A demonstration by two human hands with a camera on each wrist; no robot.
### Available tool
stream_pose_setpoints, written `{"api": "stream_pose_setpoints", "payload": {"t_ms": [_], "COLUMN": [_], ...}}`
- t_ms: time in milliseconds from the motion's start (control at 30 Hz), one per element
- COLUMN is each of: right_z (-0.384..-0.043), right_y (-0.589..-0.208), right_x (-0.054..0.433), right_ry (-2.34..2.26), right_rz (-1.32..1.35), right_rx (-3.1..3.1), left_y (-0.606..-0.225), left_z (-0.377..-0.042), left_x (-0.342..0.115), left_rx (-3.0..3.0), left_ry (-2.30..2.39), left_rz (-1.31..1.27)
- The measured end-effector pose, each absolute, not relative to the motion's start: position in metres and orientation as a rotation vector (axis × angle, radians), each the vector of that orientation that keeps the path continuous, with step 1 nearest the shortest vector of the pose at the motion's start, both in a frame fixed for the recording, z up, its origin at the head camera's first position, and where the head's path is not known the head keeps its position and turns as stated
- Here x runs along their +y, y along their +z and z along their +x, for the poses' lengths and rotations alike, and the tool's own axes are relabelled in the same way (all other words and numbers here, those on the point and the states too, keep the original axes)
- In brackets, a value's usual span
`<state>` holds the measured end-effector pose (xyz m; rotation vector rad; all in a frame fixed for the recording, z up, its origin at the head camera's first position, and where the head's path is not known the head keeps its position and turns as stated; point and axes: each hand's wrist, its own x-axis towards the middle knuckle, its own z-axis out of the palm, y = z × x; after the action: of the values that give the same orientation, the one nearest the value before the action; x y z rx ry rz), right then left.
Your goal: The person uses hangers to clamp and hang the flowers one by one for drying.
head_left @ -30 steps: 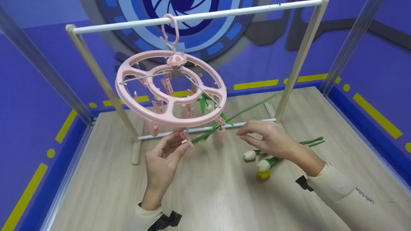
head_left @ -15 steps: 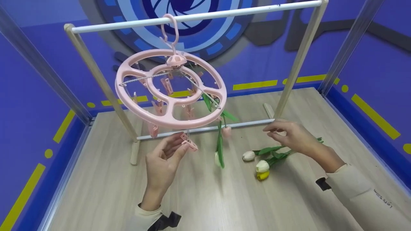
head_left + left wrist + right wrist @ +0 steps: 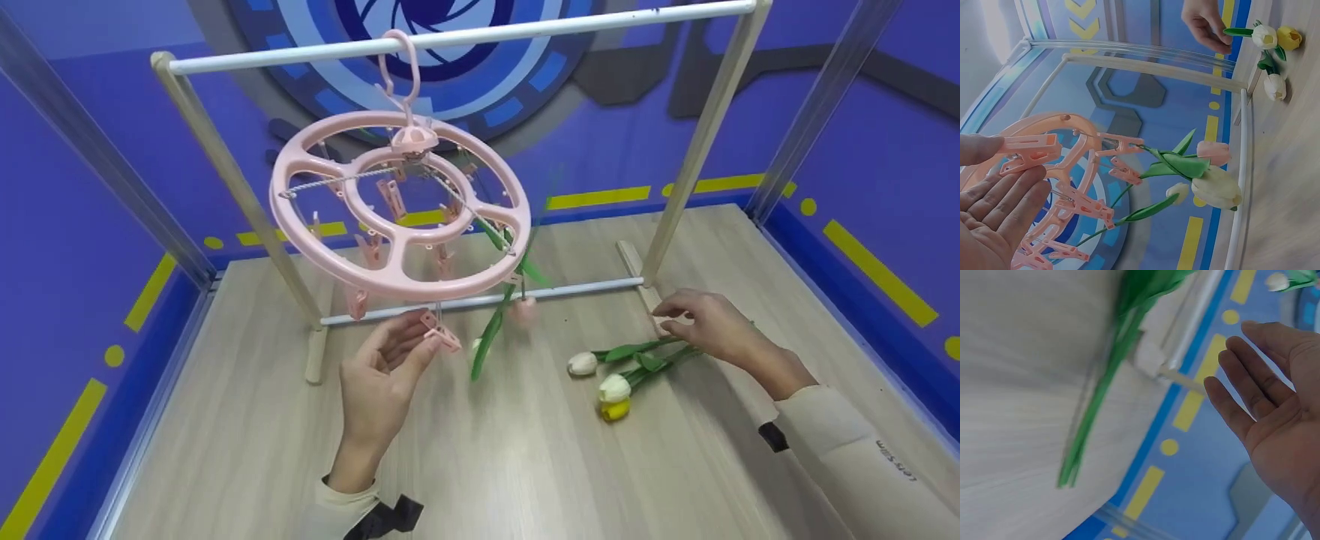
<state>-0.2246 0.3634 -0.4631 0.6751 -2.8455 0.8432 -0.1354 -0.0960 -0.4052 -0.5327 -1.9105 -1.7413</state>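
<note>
My left hand [image 3: 379, 375] pinches a pink clothespin [image 3: 442, 334] between thumb and fingers; it hangs from the front of a round pink clip hanger [image 3: 397, 281]. Nothing is between the clothespin's tips in the left wrist view. Clipped along the right side of the hanger, a pink tulip [image 3: 1213, 152], a large white tulip [image 3: 1216, 188] and a smaller white tulip [image 3: 1177, 192] hang heads down. My right hand [image 3: 709, 330] holds nothing, its fingers loosely bent, near the stems of two white tulips [image 3: 615, 388] and a yellow tulip [image 3: 615, 409] lying on the table.
A rack with a white top rail [image 3: 570, 28] and wooden posts [image 3: 697, 142] carries the hanger. Its white lower bar [image 3: 577, 289] runs behind the hands. More pink clothespins [image 3: 358, 304] dangle from the hanger. Blue patterned walls [image 3: 862, 187] enclose the table.
My right hand has moved right and down, away from the hanger toward the loose tulips. A hanging tulip has swung from slanted to nearly upright. The left hand keeps its grip on the clothespin.
</note>
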Motion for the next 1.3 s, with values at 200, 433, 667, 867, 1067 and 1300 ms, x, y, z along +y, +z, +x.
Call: {"api": "stream_pose_setpoints", "payload": {"t_ms": [200,433,667,867,1067,1300], "right_z": [-0.23,-0.233,-0.234,-0.237,-0.236,-0.236], "right_y": [-0.481,-0.497,-0.507,-0.511,-0.508,-0.498], "right_x": [0.378,0.388,0.39,0.39,0.39,0.39], "right_ry": [0.739,0.666,0.548,0.464,0.466,0.526], "right_rz": [0.614,0.572,0.644,0.674,0.663,0.6], "right_rx": [-2.923,-3.017,-2.99,-2.922,-2.977,-3.035], "left_y": [-0.404,-0.407,-0.409,-0.409,-0.407,-0.406], "left_z": [-0.134,-0.135,-0.136,-0.137,-0.136,-0.134], "left_x": [-0.098,-0.099,-0.099,-0.098,-0.099,-0.101], "left_rx": [-1.924,-1.93,-1.927,-1.919,-1.927,-1.941], "left_ry": [-1.72,-1.712,-1.709,-1.723,-1.719,-1.738], "left_rz": [-0.542,-0.548,-0.546,-0.543,-0.536,-0.515]}}
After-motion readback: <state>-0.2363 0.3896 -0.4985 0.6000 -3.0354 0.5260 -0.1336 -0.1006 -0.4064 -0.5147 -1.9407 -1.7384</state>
